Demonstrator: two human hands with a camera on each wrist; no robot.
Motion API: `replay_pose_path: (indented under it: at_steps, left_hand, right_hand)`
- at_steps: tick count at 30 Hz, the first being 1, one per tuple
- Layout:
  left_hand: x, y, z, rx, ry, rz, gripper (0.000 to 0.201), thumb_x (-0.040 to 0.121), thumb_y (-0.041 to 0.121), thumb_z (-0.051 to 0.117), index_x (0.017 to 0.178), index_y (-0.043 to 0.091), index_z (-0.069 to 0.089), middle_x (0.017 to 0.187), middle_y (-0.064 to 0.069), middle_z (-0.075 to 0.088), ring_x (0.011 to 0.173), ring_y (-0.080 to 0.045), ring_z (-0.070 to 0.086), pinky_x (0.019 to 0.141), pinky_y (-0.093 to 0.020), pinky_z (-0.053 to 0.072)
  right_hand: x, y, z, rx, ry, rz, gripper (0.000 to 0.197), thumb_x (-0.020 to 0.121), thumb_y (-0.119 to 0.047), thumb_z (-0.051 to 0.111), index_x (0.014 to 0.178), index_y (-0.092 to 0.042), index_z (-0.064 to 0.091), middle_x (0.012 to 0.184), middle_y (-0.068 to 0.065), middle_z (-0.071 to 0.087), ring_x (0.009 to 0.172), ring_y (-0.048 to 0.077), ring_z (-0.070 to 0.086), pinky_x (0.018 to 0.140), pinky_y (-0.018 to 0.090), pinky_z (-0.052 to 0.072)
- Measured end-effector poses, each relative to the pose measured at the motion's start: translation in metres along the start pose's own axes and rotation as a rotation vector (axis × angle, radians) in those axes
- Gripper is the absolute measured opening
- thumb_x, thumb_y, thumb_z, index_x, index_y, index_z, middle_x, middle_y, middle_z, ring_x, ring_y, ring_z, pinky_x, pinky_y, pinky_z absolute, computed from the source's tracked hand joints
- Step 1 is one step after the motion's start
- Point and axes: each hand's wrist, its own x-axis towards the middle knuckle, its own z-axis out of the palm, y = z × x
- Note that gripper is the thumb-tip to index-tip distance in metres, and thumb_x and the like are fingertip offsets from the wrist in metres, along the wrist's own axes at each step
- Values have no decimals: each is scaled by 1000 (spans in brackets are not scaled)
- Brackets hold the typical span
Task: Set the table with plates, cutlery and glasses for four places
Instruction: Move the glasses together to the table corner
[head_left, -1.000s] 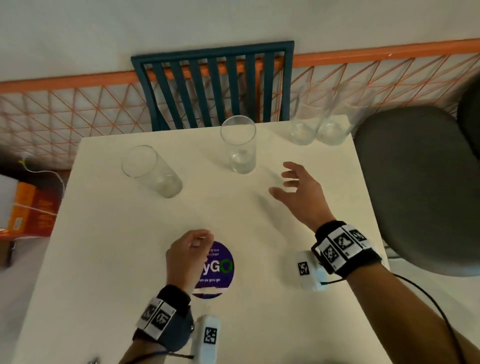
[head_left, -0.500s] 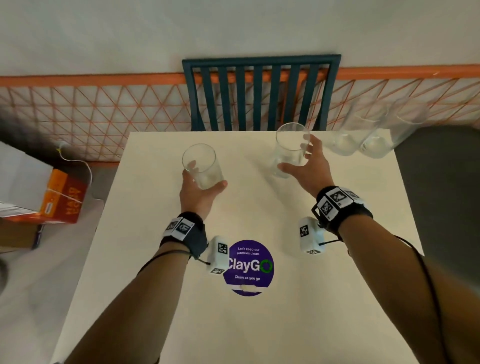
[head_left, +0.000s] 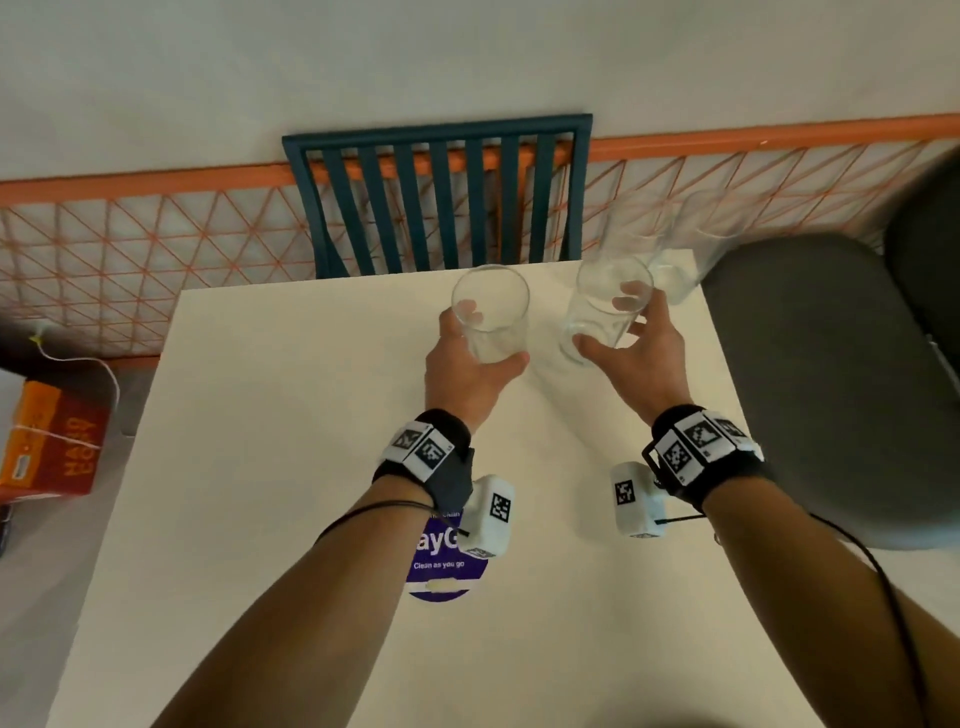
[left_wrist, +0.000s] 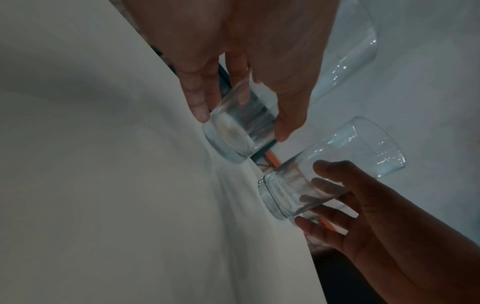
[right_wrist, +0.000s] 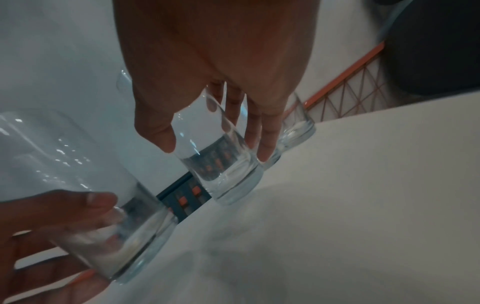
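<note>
Two clear tumblers are in my hands near the far edge of the cream table. My left hand grips the left glass low round its base, thumb on the near side; the left wrist view shows the same glass. My right hand wraps the right glass, which leans left. Its base sits close to the tabletop. I cannot tell whether either glass touches the table. No plates or cutlery are in view.
Two more clear glasses stand at the table's far right corner. A teal slatted chair faces the far edge and a grey padded chair crowds the right side. A purple sticker lies near me. An orange box sits on the floor at left.
A second ago both hands were empty over the table. Each has since taken a glass. The left glass has moved right, close beside the right one, which now leans.
</note>
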Motion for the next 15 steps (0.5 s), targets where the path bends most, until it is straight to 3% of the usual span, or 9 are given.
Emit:
replay_pose_path:
  at_steps: [5,9,15]
  left_hand:
    - [-1,24,64,62,-69,27,75,70,33,85,131,22,42,131,6,55,120,-21,54,103,-37,46]
    - [4,34,104,106,-82,60,76,69,33,85,131,20,44,132,2,55,119,-22,54,102,-38,47]
    - [11,40,141,147,-24,67,79,67,32,86,135,20,46,129,-1,49,113,-21,53,96,-41,49]
  right_hand:
    - [9,26,-53,-1,98,43,70,70,-28,86,128,-21,47,123,-2,60,109,17,59,91,31,52]
    - [22,44,-79,-21,131,62,66,71,-27,85,125,-14,49,120,1,61,103,16,59,86,26,48]
    - [40,64,-92,-26,123,73,64,69,-30,84,120,-14,49,116,3,63,101,21,62,85,31,52]
